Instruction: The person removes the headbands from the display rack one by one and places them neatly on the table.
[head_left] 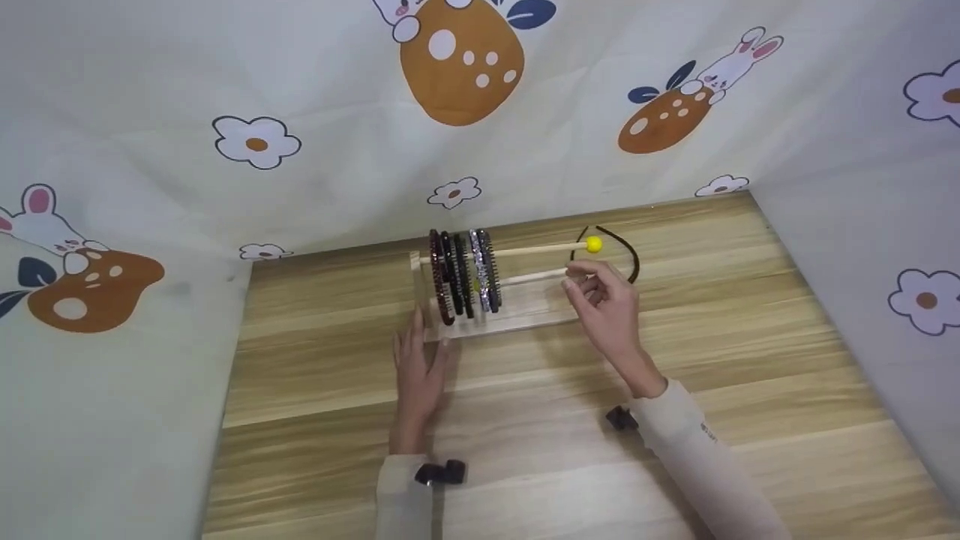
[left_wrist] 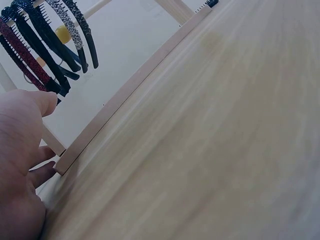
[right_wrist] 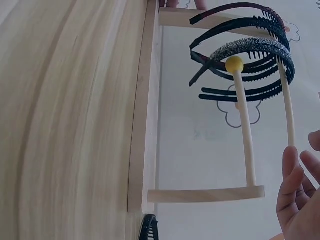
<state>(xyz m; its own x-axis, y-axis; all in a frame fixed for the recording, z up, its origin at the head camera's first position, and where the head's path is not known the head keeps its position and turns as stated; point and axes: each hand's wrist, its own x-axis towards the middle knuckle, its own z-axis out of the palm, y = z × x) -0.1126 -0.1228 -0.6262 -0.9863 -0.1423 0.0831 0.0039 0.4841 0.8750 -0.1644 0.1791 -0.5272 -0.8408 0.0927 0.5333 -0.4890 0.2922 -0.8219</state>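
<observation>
A wooden headband stand [head_left: 517, 325] holds several dark, toothed headbands [right_wrist: 257, 24] on its rods, some with red or silver glitter. The upper rod ends in a yellow ball [head_left: 594, 244]; a second yellow ball [right_wrist: 234, 64] caps the lower rod. At the stand's left end is my left hand [head_left: 420, 379], its fingers lying along the upright and its thumb spread toward the headbands. My right hand [head_left: 609, 311] is beside the rods' right end with bent fingers, thumb and index apart. In the right wrist view its index finger [right_wrist: 290, 162] overlaps the upper rod's tip.
A loose black headband [head_left: 635, 262] lies on the wood-grain table [head_left: 525, 435] behind my right hand. Close behind the stand hangs a patterned cloth wall [head_left: 337, 202], and more cloth [head_left: 847, 172] runs along the right side.
</observation>
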